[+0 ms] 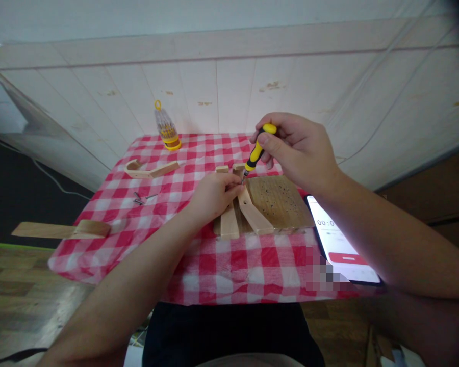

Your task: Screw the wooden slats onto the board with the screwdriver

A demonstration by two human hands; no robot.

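Observation:
My right hand (298,150) is closed round a yellow and black screwdriver (257,150), held almost upright with its tip down on light wooden pieces (248,211). Those pieces lie against a square wooden board (281,201) dotted with small holes. My left hand (212,196) is pinched at the screwdriver's tip, fingers pressed on the wooden pieces; whether a screw is between them is hidden.
A red and white checked cloth (222,265) covers a small table. On it lie a curved wooden piece (149,169), several loose screws (141,198), a yellow bit holder (167,127), and a lit phone (340,242) at the right. A wooden slat (63,230) overhangs the left edge.

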